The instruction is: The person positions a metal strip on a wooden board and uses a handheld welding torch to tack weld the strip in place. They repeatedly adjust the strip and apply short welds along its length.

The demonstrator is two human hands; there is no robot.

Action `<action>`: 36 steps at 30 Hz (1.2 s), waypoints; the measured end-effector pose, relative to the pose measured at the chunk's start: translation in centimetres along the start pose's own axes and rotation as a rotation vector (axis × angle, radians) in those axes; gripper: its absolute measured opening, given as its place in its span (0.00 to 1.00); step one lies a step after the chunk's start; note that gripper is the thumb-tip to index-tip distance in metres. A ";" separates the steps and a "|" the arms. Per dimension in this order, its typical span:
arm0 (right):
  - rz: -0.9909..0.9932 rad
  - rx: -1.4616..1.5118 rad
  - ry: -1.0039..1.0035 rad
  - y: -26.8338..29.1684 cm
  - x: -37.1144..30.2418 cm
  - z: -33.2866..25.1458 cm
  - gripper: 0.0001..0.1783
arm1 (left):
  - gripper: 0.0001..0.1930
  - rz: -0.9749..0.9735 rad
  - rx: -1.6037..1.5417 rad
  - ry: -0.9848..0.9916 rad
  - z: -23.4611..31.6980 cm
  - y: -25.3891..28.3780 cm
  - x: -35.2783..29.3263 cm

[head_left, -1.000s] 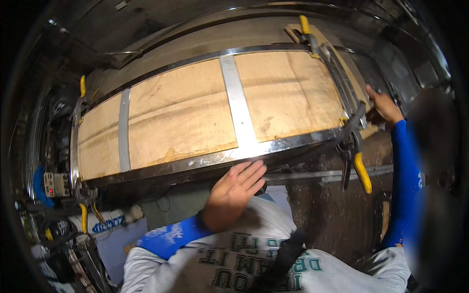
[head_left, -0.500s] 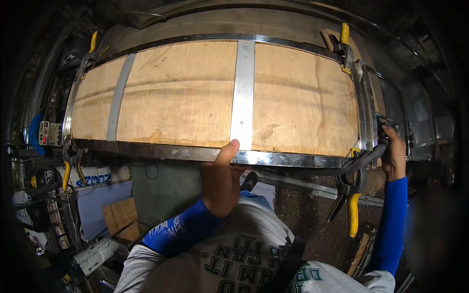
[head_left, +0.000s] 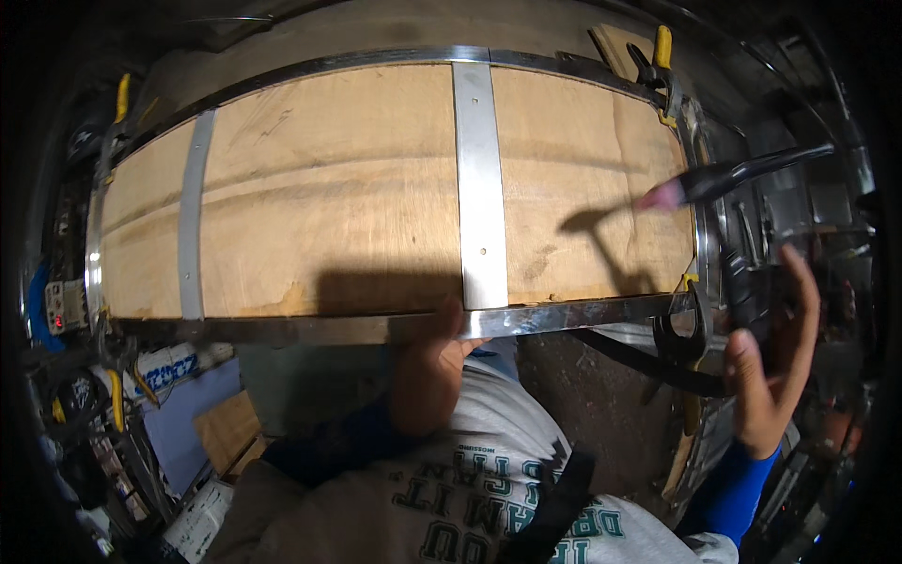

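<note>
A plywood panel [head_left: 329, 179] lies before me, edged by a shiny metal frame [head_left: 263, 329]. Two flat metal strips cross it, the brighter strip [head_left: 482, 197] right of the middle. My left hand [head_left: 430, 371] grips the frame's near edge beside that strip, thumb on top and fingers partly hidden below. Off the right end, my right hand [head_left: 775, 367] holds a TIG welding torch [head_left: 714, 180] by its dark handle, with some fingers extended. The torch's pink nozzle points left above the panel and casts a shadow on the wood. A black cable hangs below the near edge.
Spring clamps with yellow handles grip the frame's corners, including a far right clamp [head_left: 665, 70] and a near right clamp [head_left: 686, 329]. A small control box [head_left: 66, 308] with a red light stands at the left. A wooden board [head_left: 228, 428] rests below.
The torch has come up from beside the frame's right end to above the panel. My right hand has shifted lower and outward. The left hand stays at the near edge; the view has shifted slightly.
</note>
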State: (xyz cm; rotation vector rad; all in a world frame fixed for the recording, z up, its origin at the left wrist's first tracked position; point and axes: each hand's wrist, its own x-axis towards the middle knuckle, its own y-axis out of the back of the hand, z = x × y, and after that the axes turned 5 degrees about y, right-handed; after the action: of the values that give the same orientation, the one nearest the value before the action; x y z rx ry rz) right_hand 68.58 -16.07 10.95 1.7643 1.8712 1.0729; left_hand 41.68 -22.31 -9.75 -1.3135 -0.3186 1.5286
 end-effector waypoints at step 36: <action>-0.350 -0.067 -0.374 -5.6 -1.7 -8.5 0.30 | 0.20 -0.626 0.682 0.094 7.2 4.2 1.2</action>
State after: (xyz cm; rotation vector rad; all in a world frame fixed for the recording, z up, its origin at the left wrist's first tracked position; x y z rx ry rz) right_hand 59.03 -19.77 12.02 1.4107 1.7929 0.6193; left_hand 33.64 -20.20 -10.90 -0.6476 -0.1075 0.9097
